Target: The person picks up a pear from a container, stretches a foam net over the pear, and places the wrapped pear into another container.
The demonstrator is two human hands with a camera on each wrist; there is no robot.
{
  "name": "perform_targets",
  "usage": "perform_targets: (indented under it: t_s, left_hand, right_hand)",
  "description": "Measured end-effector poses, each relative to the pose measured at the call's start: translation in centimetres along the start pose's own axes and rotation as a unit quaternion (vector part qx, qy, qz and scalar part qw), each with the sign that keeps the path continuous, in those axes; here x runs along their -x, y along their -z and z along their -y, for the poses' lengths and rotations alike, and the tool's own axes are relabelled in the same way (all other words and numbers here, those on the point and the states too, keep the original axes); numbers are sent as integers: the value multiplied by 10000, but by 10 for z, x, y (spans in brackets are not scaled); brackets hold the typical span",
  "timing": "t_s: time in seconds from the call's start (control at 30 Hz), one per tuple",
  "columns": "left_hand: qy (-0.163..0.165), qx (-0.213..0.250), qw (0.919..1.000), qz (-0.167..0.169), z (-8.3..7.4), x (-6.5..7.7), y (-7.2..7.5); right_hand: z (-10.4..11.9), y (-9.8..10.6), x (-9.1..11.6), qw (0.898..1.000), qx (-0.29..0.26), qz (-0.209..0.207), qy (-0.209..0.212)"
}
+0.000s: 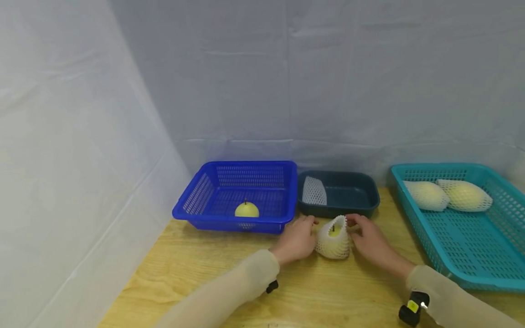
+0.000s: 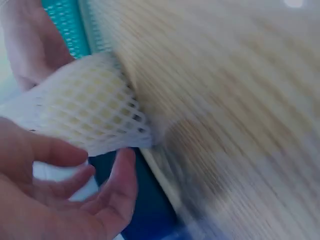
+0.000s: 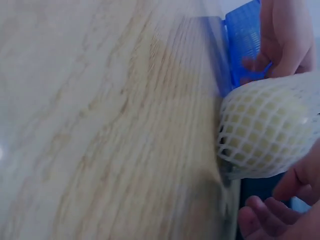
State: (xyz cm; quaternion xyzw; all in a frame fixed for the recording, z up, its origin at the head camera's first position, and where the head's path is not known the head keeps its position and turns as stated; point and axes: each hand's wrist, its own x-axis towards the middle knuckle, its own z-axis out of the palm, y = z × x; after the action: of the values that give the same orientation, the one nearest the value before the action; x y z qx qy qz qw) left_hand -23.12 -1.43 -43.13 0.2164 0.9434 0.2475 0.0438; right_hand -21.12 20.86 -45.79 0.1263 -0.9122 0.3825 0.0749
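A pale yellow pear [image 1: 334,232] stands on the table in a white foam net [image 1: 333,249]; its dark stem shows through the net's open top. To its left is my left hand [image 1: 298,239], with loosely bent fingers close to the net. In the left wrist view a gap shows between that hand's thumb and fingers [image 2: 75,155]. My right hand [image 1: 371,241] is on the other side, a fingertip at the net's upper edge. The right wrist view shows its thumb and fingers [image 3: 270,215] apart beside the netted pear; part of this hand is cut off.
A blue basket [image 1: 235,223] at the left holds a bare pear [image 1: 247,210]. Behind the hands, a dark teal tray [image 1: 348,210] contains an empty foam net [image 1: 314,191]. Two netted pears [image 1: 467,196] lie in a turquoise basket [image 1: 471,246] at the right. White sheeting [image 1: 246,91] hangs behind.
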Motion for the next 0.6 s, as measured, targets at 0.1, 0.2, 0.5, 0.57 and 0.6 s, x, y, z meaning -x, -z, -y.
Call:
perform_targets:
  t_s: [0.1, 0.2, 0.5, 0.57, 0.6]
  left_hand:
    - [-467, 373, 9979, 239, 1, 4, 2]
    - [-810, 858, 9914, 561, 2, 3, 4]
    - [-904, 840, 9885, 874, 2, -7, -4]
    - [-877, 775, 9887, 939, 1, -8, -4]
    - [-843, 764, 9887, 975, 2, -8, -5]
  right_hand:
    - [6, 6, 6, 9982, -203, 451, 340]
    - [11, 9, 8, 9933, -336, 954, 551]
    - [8, 5, 8, 9879, -436, 1426, 430]
    - [7, 3, 8, 9878, -435, 1454, 339]
    - [7, 3, 9, 9879, -432, 1463, 292]
